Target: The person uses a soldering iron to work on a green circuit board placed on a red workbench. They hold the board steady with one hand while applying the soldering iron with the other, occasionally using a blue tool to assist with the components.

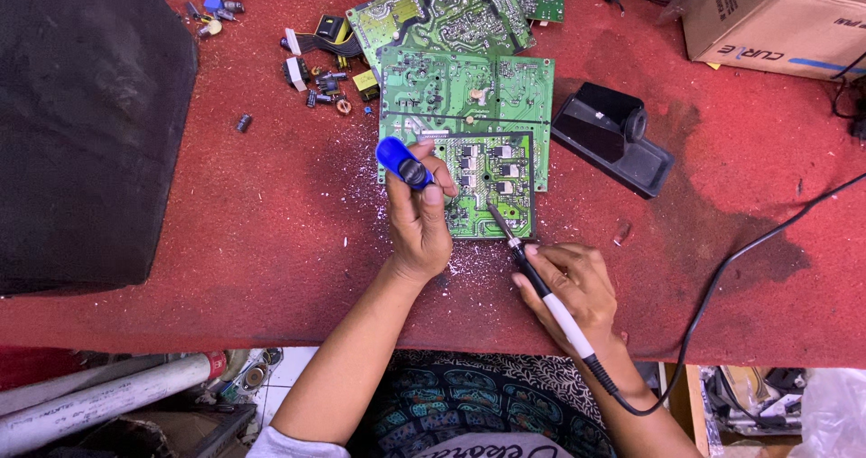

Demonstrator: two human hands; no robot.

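Seen from above, a red bench (271,242) with green circuit boards laid in a loose overlapping stack near its middle. Left hand (419,219) closed round a blue pump (402,162), fingers wrapped tight about the barrel, thumb up by the plunger end, nozzle down at the left edge of the nearest board (487,183). Right hand (577,291) gripping a soldering iron (541,282) like a pen, fingers narrow round the white-and-black handle, tip slanting up-left and touching, or very nearly touching, the near board's lower middle, just below a cluster of small black parts. Cable (722,278) trailing from the handle back past the wrist, then out across the bench to the right. Near board lying flat, partly over a larger board (465,88), with more boards (451,12) fanned above that toward the far edge. Left of the stack, a scatter of loose parts (329,70): small capacitors, coils, connectors. Pale flecks sprinkled on the red surface round the near board and under both hands. Right of the boards, a black iron stand (613,138), empty, well apart from the iron. Far right, a cardboard box (776,16); far left, a large dark block (86,124). By the look of it, well into stripping: plenty pulled already, judging from the loose parts and flecks, yet the black parts on the near board still seated, one joint under heat at present. Impossible to tell whether any solder has melted at the tip.
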